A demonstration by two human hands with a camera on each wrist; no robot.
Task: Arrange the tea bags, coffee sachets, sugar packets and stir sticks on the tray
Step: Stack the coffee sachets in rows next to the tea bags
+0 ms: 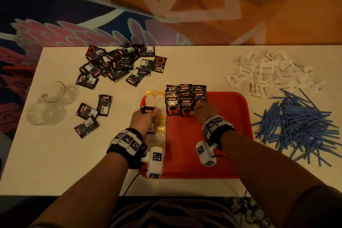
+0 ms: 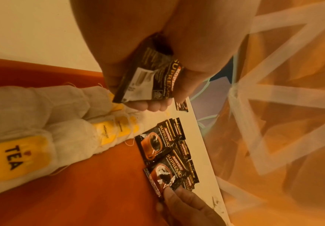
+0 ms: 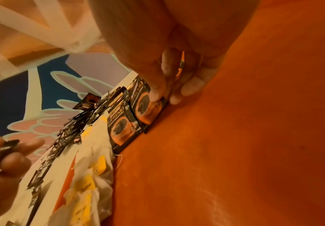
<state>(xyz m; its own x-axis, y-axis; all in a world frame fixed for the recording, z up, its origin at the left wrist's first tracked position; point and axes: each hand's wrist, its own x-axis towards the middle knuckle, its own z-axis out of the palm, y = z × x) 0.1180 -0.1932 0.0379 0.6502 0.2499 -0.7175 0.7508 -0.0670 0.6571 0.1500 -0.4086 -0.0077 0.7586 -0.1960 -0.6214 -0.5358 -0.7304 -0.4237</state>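
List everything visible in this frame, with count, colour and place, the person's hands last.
tray: one, red, table centre
tea bags: many, white with yellow tags, column along tray's left edge
arranged coffee sachets: several, black, overlapping rows at tray's far edge
loose coffee sachets: many, black, table's far left
sugar packets: many, white, far right
stir sticks: many, blue, right
glasses: two, clear, left
left hand: grips sachets
right hand: pinches a tray sachet

The right hand [image 1: 204,112] covers the lower part of one coffee sachet [image 1: 199,100] on the red tray [image 1: 218,153]. The print on the sugar packets [image 1: 268,72], right of the tray, is too small to read. Two wrist cameras hide the tray's near-left part.
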